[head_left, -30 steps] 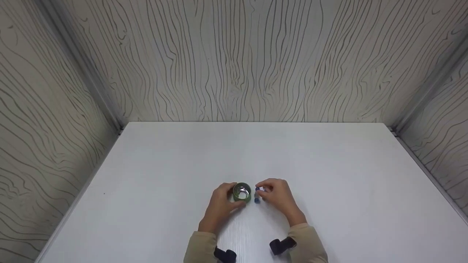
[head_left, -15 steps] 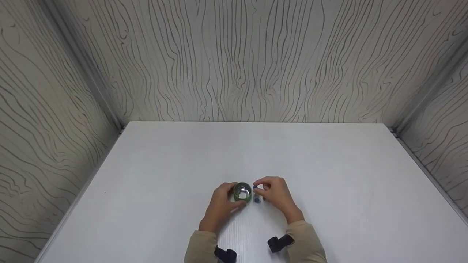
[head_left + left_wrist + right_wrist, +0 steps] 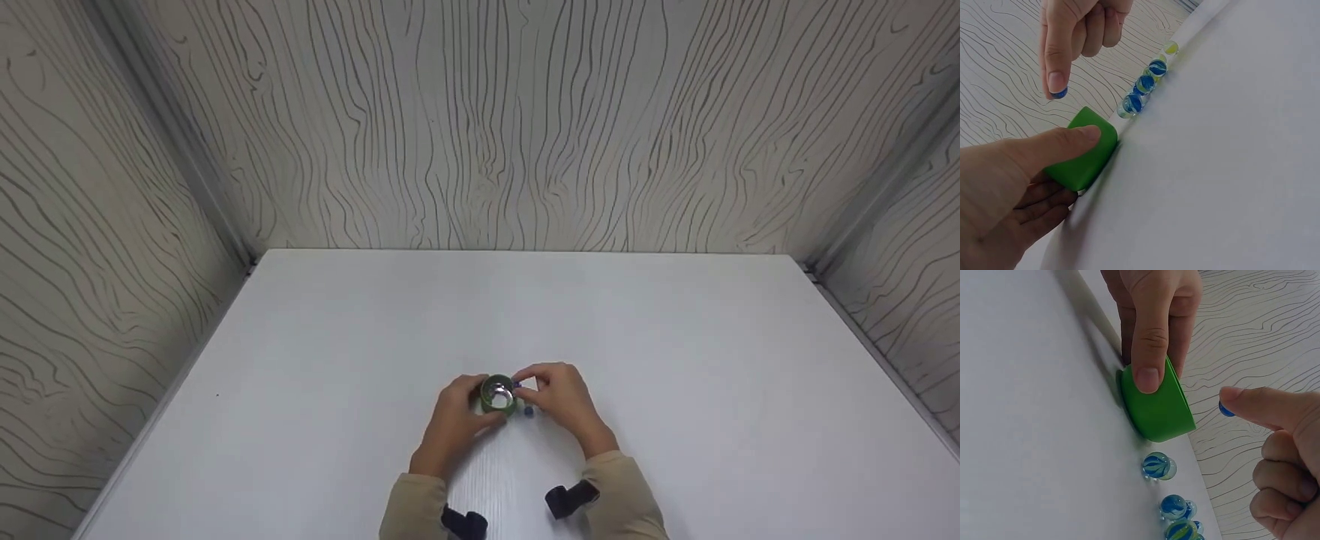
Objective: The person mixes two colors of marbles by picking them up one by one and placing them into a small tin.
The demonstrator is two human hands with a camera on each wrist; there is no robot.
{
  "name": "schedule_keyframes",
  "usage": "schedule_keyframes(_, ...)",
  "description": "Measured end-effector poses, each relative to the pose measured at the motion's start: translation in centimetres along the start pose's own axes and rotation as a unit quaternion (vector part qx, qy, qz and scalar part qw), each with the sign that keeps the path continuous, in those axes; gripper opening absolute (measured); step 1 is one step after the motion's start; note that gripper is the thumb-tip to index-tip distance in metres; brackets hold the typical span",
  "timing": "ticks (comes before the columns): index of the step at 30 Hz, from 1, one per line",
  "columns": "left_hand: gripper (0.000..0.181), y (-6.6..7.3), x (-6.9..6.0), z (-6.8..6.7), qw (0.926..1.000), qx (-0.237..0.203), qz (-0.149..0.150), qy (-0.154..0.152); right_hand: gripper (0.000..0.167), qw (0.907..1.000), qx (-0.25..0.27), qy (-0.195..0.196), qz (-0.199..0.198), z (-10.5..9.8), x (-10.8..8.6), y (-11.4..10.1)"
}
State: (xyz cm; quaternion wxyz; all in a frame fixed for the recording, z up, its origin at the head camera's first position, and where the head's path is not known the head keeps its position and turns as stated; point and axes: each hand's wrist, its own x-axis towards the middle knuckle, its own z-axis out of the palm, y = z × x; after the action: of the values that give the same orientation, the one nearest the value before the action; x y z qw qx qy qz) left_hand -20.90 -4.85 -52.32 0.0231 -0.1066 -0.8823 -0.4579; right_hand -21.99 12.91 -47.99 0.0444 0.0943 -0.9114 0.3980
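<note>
My left hand (image 3: 451, 420) holds a small green cup (image 3: 1092, 152) upright on the white table, thumb on one side and fingers on the other. From the head view the inside of the cup looks shiny and silvery. Between thumb and index finger my right hand (image 3: 562, 394) pinches a blue marble (image 3: 1226, 409). This marble is above the level of the cup's rim, close to its right side and apart from it in both wrist views. Other fingers of that hand are curled in. Several glass marbles (image 3: 1144, 84) with blue or yellow swirls lie on the table beside the cup.
The white tabletop (image 3: 375, 322) reaches to a back wall (image 3: 480, 150) with a wood-grain pattern. Similar panels stand at the left and right. Black wrist mounts (image 3: 465, 523) sit on both sleeves.
My right hand has moved left with the pinched marble, from beside the cup to its rim. My left hand and the cup have stayed nearly still.
</note>
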Motion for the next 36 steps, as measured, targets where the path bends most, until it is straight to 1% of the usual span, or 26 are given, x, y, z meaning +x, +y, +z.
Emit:
schedule_keyframes(7, 0.052, 0.1, 0.0, -0.1, 1.0000, 0.003, 0.002, 0.000, 0.013, 0.9999, 0.007, -0.007, -0.011, 0.3, 0.1, -0.1)
schedule_keyframes(10, 0.051, 0.0, -0.1, -0.1, 0.9999, 0.006, 0.012, 0.000, 0.013, 0.9997, 0.010, -0.013, -0.020, 0.4, 0.2, 0.0)
schedule_keyframes(15, 0.050, -0.1, -0.1, -0.2, 0.9994, 0.013, 0.031, -0.001, 0.015, 0.9994, 0.009, -0.027, -0.019, 0.6, 0.2, 0.0)
schedule_keyframes(18, 0.050, -0.1, -0.1, -0.2, 0.9995, 0.013, 0.030, 0.000, 0.015, 0.9994, 0.012, -0.033, -0.006, 0.6, 0.3, 0.0)
schedule_keyframes(25, 0.050, -0.1, 0.0, -0.1, 0.9998, 0.006, 0.017, 0.000, 0.016, 0.9995, 0.013, -0.027, -0.003, 0.8, 0.3, -0.1)
schedule_keyframes(28, 0.049, 0.0, -0.1, -0.1, 1.0000, 0.002, 0.010, -0.001, 0.017, 0.9996, 0.006, -0.025, 0.007, 1.0, 0.3, 0.0)
schedule_keyframes(32, 0.049, 0.0, -0.1, -0.1, 0.9999, 0.002, 0.011, 0.000, 0.017, 0.9996, 0.000, -0.022, 0.018, 1.2, 0.2, -0.1)
schedule_keyframes(36, 0.050, 0.0, -0.1, -0.2, 0.9999, 0.007, 0.013, 0.000, 0.017, 0.9997, -0.002, -0.016, 0.019, 1.3, 0.1, -0.1)
